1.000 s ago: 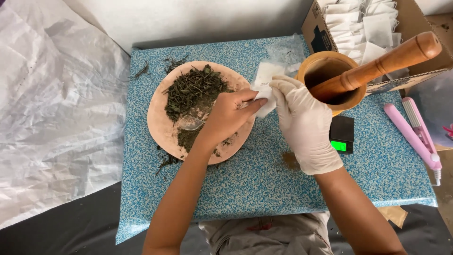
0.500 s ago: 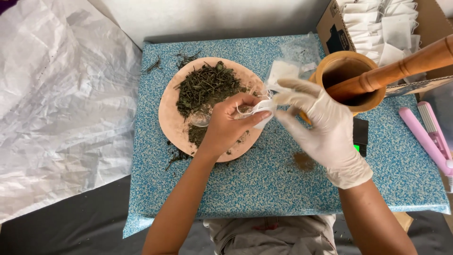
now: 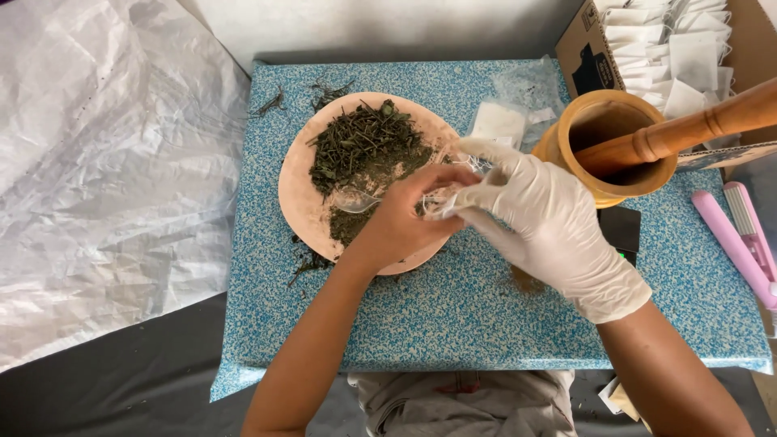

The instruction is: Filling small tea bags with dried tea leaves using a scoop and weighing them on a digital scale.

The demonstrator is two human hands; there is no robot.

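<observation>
My bare left hand (image 3: 402, 220) and my gloved right hand (image 3: 544, 220) meet over the right edge of a round pinkish plate (image 3: 295, 190). Both pinch a small white filter bag (image 3: 441, 202) between their fingertips. The plate bears a heap of dried green herbs (image 3: 363, 146) and some finer crushed leaf (image 3: 348, 222). The bowl of a clear plastic spoon (image 3: 356, 199) sticks out from under my left hand; whether that hand also grips it is hidden.
A wooden mortar (image 3: 619, 174) with a pestle (image 3: 696, 125) stands right of the plate. Behind it, a cardboard box (image 3: 587, 53) holds white bags. A black scale (image 3: 622, 231), a pink clamp tool (image 3: 740, 239) and a crumpled white sheet (image 3: 105, 178) surround the blue speckled board (image 3: 453, 316).
My right fingers, spread half a second ago, have closed on the bag. Both hands have drawn together over the plate's right edge. The view has shifted slightly.
</observation>
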